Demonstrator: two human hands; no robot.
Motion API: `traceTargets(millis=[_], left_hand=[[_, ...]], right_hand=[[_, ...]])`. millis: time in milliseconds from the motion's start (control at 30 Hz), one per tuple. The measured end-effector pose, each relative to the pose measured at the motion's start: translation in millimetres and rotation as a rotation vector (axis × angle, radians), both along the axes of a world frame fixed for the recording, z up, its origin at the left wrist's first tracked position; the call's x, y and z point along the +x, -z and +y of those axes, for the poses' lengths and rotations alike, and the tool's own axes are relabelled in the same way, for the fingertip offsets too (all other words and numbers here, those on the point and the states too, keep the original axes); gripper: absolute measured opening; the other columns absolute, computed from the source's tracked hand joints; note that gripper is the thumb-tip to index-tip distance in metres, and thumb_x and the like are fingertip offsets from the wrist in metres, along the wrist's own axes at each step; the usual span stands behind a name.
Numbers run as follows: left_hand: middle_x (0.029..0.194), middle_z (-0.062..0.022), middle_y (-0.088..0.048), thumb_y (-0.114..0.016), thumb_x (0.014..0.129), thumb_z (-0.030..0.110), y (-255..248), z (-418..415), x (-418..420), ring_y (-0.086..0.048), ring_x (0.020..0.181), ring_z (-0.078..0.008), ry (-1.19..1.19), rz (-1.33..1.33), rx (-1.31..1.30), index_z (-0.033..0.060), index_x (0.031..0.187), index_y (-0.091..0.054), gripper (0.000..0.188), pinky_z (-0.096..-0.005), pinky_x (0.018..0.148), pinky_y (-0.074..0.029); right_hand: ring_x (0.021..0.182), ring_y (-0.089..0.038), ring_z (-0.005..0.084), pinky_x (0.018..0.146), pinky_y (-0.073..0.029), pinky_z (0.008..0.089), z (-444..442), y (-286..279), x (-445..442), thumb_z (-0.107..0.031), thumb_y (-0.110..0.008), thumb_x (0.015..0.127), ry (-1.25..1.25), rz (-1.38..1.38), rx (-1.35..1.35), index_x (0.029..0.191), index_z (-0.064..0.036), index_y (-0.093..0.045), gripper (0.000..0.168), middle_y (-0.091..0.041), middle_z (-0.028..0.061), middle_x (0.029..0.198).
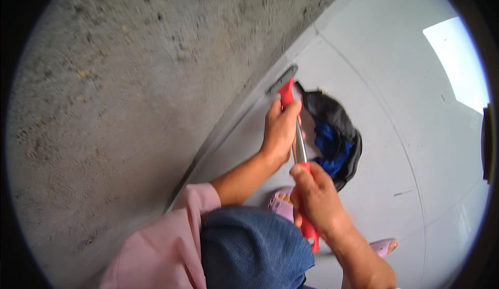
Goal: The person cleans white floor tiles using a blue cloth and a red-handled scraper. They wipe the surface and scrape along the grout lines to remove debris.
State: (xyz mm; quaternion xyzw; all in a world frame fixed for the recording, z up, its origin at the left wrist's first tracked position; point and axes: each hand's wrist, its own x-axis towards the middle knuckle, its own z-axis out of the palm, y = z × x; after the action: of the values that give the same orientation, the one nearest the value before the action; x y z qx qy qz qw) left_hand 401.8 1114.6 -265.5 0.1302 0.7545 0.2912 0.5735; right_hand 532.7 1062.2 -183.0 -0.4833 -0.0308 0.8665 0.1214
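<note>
A long-handled scraper (300, 145) with a grey metal shaft, red grips and a wide dark blade head runs from the lower middle up to the wall's foot. My left hand (281, 127) is closed round its upper part, just below the red neck. Lower down, my right hand (317, 195) grips the red handle, whose end shows beneath it. The blade head (281, 80) lies at the border between the light floor and the rough wall; whether it touches the wall I cannot tell. Just right of the shaft sits an open black fabric bag (331, 110) with blue material inside.
A rough, stained concrete wall (117, 94) fills the left side. The smooth pale tiled floor (374, 152) shows thin joint lines and a bright reflection at the right. My pink slippers (281, 207) stand below the bag. A dark object is cut off at the right rim.
</note>
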Motion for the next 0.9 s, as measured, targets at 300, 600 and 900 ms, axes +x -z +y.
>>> traceTargets(millis=[300,600,900], left_hand=[[0.109,-0.0129,-0.050,-0.070,0.086,0.020,4.1,-50.7,23.2,-0.053,0.096,-0.0280,0.719,0.488,0.562,0.0029,0.123,-0.055,0.043,-0.0373,0.086,-0.046],[0.110,-0.0121,-0.042,-0.058,0.077,0.004,-4.1,-79.2,-48.0,-0.045,0.098,-0.0234,0.622,0.341,0.368,0.0034,0.113,-0.049,0.037,-0.0332,0.083,-0.039],[0.153,-0.0228,-0.021,-0.044,0.096,0.045,135.7,-83.9,-68.1,-0.022,0.140,-0.0340,0.386,1.090,-0.180,-0.0053,0.150,-0.020,0.077,-0.0445,0.114,-0.019]], right_hand=[[0.029,-0.037,0.0114,0.028,-0.032,0.0240,-15.0,-52.1,108.6,-0.042,-0.049,0.098,0.102,-0.326,0.171,0.111,-0.001,-0.049,0.043,-0.042,0.0026,0.048],[0.037,-0.040,0.0096,0.035,-0.036,0.0210,-39.6,-58.2,134.7,-0.035,-0.050,0.101,0.245,-0.261,0.179,0.122,0.000,-0.049,0.041,-0.047,0.0024,0.059],[0.037,-0.041,0.0097,0.034,-0.035,0.0208,-31.3,-66.6,135.2,-0.037,-0.055,0.099,0.281,-0.115,0.171,0.118,0.000,-0.050,0.042,-0.047,0.0024,0.059]])
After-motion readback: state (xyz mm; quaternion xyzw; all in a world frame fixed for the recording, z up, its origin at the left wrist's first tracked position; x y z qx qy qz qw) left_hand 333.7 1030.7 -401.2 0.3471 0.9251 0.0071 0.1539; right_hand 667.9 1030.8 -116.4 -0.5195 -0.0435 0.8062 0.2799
